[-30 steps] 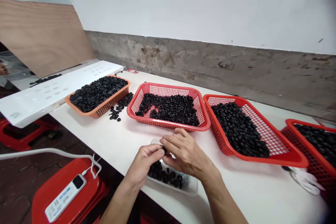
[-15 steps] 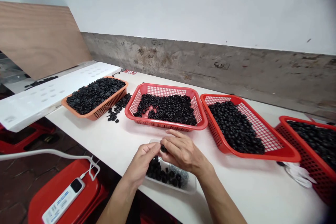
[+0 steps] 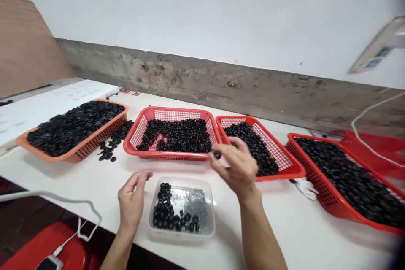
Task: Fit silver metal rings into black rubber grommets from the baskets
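Note:
My right hand (image 3: pixel 237 164) is raised in front of the middle red baskets, with a small round black part (image 3: pixel 217 154) pinched between its fingertips. To the left of the clear plastic box, my left hand (image 3: pixel 132 196) hovers with fingers loosely stretched and nothing visible in them. The clear plastic box (image 3: pixel 207 233) stands between my hands on the white table. Round black parts (image 3: pixel 163 215) lie in its left and front portion, and small shiny metal pieces (image 3: pixel 195 204) cover its right side.
Behind the box, a red basket (image 3: pixel 172 157) holds small black rings. An orange basket (image 3: pixel 74 154) of flat black pieces stands left, loose pieces (image 3: pixel 107 152) beside it. Two more red baskets, one middle right (image 3: pixel 292 173) and one far right (image 3: pixel 335 209), hold black parts. A white glove-like cloth (image 3: pixel 306 188) lies between them.
My hands have separated from above the box. The right moved right and up with the black part; the left moved left. The view has turned right, showing more of the far-right basket.

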### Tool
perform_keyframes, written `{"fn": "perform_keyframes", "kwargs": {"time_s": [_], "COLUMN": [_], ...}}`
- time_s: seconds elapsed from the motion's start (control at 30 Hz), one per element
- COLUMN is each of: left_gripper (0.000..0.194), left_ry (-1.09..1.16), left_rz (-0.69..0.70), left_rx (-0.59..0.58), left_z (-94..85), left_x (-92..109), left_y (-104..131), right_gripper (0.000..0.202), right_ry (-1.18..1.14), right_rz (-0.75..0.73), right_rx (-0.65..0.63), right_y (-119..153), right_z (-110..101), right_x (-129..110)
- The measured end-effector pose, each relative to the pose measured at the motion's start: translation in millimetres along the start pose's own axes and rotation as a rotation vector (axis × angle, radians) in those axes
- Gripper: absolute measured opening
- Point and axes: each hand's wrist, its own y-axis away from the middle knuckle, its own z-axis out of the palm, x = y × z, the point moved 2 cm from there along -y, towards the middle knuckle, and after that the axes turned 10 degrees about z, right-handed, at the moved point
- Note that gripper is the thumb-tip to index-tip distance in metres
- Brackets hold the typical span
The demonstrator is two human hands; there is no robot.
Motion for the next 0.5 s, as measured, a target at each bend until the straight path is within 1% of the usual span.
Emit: {"fn": "perform_keyframes", "kwargs": {"time_s": [0.03,0.07,0.13,0.17,0.2,0.23,0.3,0.37,0.43,0.5], "left_gripper": [0.035,0.035,0.034,0.033,0.032,0.031,0.03,0.029,0.027,0.027], "left_ry": [-0.049,-0.088,-0.159,-0.194,-0.225,-0.25,-0.276,-0.289,-0.313,-0.333], "left_rz": [0.034,0.061,0.1,0.124,0.151,0.178,0.225,0.251,0.27,0.265], "left_rx": [0.028,0.036,-0.01,-0.048,-0.089,-0.125,-0.16,-0.166,-0.161,-0.175], "left_z": [-1.3,-1.2,2.1,4.6,7.2,9.6,13.0,14.6,15.1,15.7], "left_x": [-9,-16,-25,-27,-27,-27,-26,-25,-26,-28], "left_y": [-2,-3,-2,-1,0,1,3,4,3,2], "right_gripper": [0.009,0.015,0.044,0.056,0.062,0.061,0.049,0.042,0.036,0.025], "right_ry": [0.117,0.217,0.326,0.344,0.332,0.294,0.141,-0.059,-0.195,-0.315], "right_rz": [0.099,0.227,0.467,0.557,0.621,0.66,0.69,0.688,0.651,0.588], "right_rx": [0.082,0.143,0.143,0.135,0.149,0.185,0.299,0.393,0.405,0.347], "right_y": [0,2,6,8,9,9,6,1,-5,-8], "right_z": [-9,-17,-31,-36,-40,-43,-46,-45,-43,-43], "right_x": [15,32,60,70,75,76,65,41,11,-18]}}
